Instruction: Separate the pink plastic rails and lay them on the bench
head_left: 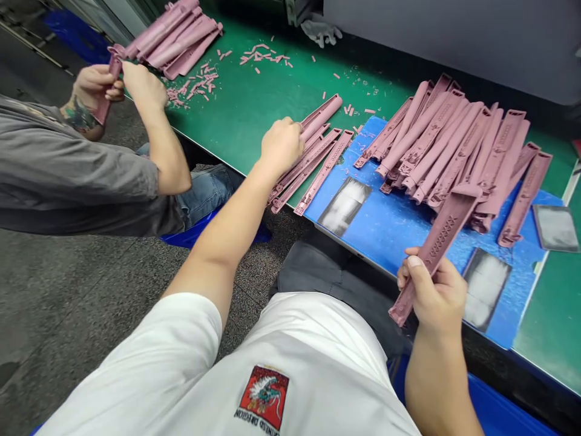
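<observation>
My right hand (pixel 436 290) is closed around a long pink plastic shell (pixel 442 239). The shell is held at a slant, its hollow ribbed inside facing me and its far end in front of the big pile. My left hand (pixel 282 145) reaches across to a small group of similar pink plastic shells (pixel 313 166) near the table edge. Its fingers curl over one pink shell (pixel 323 118) there; the fingertips are partly hidden. To the right, a large pile of pink shells (pixel 447 139) lies on a blue board (pixel 385 221).
A co-worker at the left holds a pink piece (pixel 109 85) in both hands, beside another stack of shells (pixel 177 36). Small pink scraps (pixel 195 85) litter the green table (pixel 236 121). Grey-white pads (pixel 347 206) lie on the board; a glove (pixel 321 31) lies at the back.
</observation>
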Demonstrator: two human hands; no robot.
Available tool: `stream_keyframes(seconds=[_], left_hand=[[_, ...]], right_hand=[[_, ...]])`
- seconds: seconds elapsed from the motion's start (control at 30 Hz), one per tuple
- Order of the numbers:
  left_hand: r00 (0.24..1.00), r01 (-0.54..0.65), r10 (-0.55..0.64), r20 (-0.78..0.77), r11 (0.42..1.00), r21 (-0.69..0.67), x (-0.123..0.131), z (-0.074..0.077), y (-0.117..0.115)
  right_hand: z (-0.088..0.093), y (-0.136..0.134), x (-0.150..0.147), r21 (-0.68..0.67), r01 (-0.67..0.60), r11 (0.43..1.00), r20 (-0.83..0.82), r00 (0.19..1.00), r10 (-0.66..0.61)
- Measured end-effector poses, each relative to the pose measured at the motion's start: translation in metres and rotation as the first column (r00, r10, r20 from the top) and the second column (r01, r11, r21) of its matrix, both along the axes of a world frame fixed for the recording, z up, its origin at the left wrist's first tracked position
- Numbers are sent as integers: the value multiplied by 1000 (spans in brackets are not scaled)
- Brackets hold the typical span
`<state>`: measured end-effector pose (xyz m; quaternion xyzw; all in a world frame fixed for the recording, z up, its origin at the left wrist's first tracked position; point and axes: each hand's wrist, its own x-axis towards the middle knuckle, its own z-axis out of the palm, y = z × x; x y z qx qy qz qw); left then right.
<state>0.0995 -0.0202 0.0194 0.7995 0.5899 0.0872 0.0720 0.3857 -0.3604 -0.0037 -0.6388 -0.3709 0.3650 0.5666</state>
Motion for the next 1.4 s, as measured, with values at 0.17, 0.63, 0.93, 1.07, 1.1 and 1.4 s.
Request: stream_keyframes(seconds=[0.17, 0.63, 0.93, 1.07, 1.1, 1.4], left_hand=[[999, -16, 13, -43, 997, -73, 0, 11, 21], [987, 131, -121, 104, 987, -91, -26, -13, 1], [981, 32, -8, 194, 992, -119, -60, 16, -37], [925, -187, 182, 332, 982, -18, -90, 9, -81], [896, -274, 250, 366, 962, 15, -96, 5, -92], [467, -260, 480, 743, 877, -403, -110, -39, -136]], right_hand=[[0, -9, 4, 38, 67, 997, -52, 997, -65], [4, 8, -5, 29, 61, 998, -74, 996, -58], [2, 1, 0, 43, 93, 995, -80, 993, -89], [-2, 4, 0, 38, 85, 996, -86, 993, -81], [-3, 5, -1, 39, 76, 996, -83, 994, -73], [-3, 16, -10, 13, -10, 1000, -74, 997, 11]])
